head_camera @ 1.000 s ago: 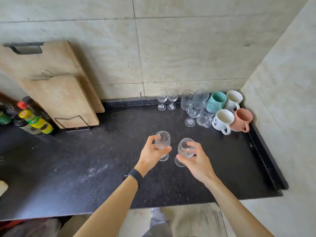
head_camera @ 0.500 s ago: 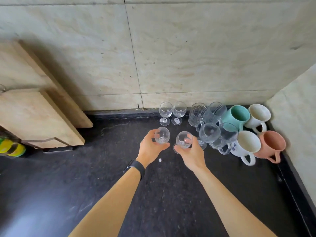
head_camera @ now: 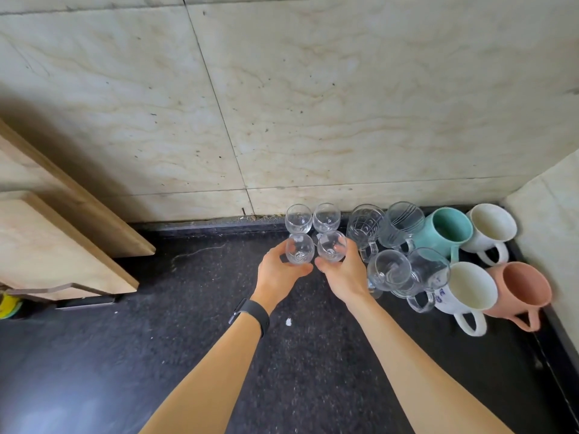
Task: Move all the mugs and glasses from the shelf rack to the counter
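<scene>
My left hand [head_camera: 279,274] grips a small stemmed glass [head_camera: 299,249], and my right hand [head_camera: 344,270] grips a second stemmed glass [head_camera: 331,246]. Both sit side by side low over the black counter [head_camera: 188,355], just in front of two more stemmed glasses [head_camera: 299,218] [head_camera: 326,217] standing by the wall. To the right stand glass mugs [head_camera: 365,227] [head_camera: 401,225] [head_camera: 426,274] and a wine glass [head_camera: 388,270]. Beyond them are a teal mug [head_camera: 445,230], two white mugs [head_camera: 492,228] [head_camera: 466,292] and a pink mug [head_camera: 520,292]. The shelf rack is out of view.
Two wooden cutting boards [head_camera: 56,239] lean against the tiled wall at the left. A yellow bottle cap [head_camera: 7,305] shows at the left edge. The side wall [head_camera: 548,233] closes the corner on the right. A white speck [head_camera: 288,322] lies on the counter.
Both hands have carried their glasses away from me toward the back wall, down to just in front of the two standing stemmed glasses. The view has moved closer to the corner.
</scene>
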`<state>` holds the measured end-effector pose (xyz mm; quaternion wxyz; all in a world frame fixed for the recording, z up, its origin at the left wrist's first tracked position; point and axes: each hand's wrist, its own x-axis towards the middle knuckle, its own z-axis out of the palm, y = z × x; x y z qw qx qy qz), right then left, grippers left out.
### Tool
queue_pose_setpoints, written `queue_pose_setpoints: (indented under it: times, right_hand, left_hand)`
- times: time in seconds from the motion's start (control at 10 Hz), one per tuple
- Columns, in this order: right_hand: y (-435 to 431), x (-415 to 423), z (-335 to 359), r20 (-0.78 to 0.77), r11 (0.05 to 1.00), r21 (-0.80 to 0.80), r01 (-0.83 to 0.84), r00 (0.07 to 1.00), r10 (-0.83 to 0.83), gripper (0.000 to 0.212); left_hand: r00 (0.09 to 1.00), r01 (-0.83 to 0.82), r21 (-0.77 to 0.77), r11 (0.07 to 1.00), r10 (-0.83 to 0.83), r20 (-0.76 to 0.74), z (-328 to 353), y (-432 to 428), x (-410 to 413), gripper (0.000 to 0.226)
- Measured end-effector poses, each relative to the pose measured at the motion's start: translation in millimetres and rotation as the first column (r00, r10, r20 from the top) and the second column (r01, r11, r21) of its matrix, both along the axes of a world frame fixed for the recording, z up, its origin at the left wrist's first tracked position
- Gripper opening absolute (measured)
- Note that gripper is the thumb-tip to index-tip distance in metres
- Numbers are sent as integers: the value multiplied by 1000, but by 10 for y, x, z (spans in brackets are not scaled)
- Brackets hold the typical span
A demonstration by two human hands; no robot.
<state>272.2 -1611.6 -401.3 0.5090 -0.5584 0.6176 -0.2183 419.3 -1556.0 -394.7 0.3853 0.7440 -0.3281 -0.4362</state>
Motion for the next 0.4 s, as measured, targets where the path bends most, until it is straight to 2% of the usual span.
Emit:
queue_pose_setpoints:
  times: [0.3,0.4]
  right_hand:
    - [-23,17,-23,42,1000,8,-9,999,9,71]
    - [82,-1,-10,87,996,88,-6,996,-2,86]
  left_hand:
    - [999,53,11,999,-53,11,7,-72,43,57]
    - [992,122,75,990,-120,-39,17,-4,60,78]
